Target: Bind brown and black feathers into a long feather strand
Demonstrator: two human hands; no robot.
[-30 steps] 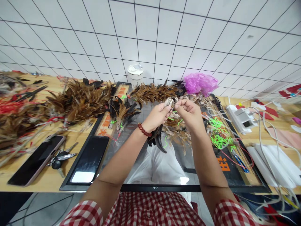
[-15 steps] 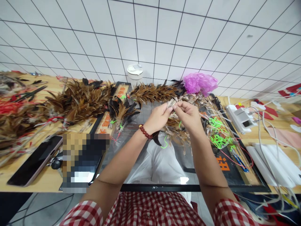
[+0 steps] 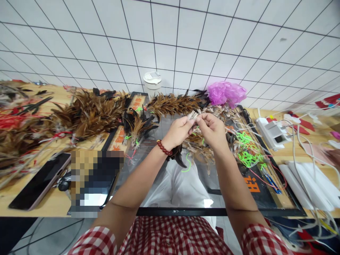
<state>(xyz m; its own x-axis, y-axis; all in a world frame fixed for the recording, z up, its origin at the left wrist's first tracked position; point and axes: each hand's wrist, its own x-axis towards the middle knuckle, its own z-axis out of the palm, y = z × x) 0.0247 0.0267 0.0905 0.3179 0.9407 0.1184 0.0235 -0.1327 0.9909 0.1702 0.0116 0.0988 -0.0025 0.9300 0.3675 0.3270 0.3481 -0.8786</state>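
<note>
My left hand point(image 3: 179, 131) is closed round a small bunch of feathers point(image 3: 193, 115), whose pale quill ends stick up between my hands. Its dark tips point(image 3: 180, 159) hang below my left wrist, near a bright green string point(image 3: 187, 163). The fingers of my right hand point(image 3: 211, 128) pinch at the quill end of the same bunch; the exact contact is partly hidden. Loose brown feathers point(image 3: 199, 150) lie under my hands. Behind them stretches a long brown feather garland point(image 3: 174, 105), and to the left lies a tied black-and-brown feather bunch point(image 3: 139, 125).
A heap of brown feathers point(image 3: 92, 111) covers the left of the table. Two phones, one a black phone point(image 3: 39, 182), lie front left. To the right are green strings point(image 3: 248, 154), blue-handled scissors point(image 3: 273, 184), and a white power strip point(image 3: 272, 132) with cables. A purple bag point(image 3: 225, 92) sits behind.
The feather tips and green string under my left wrist have shifted slightly. Both hands stay almost in place on the bunch.
</note>
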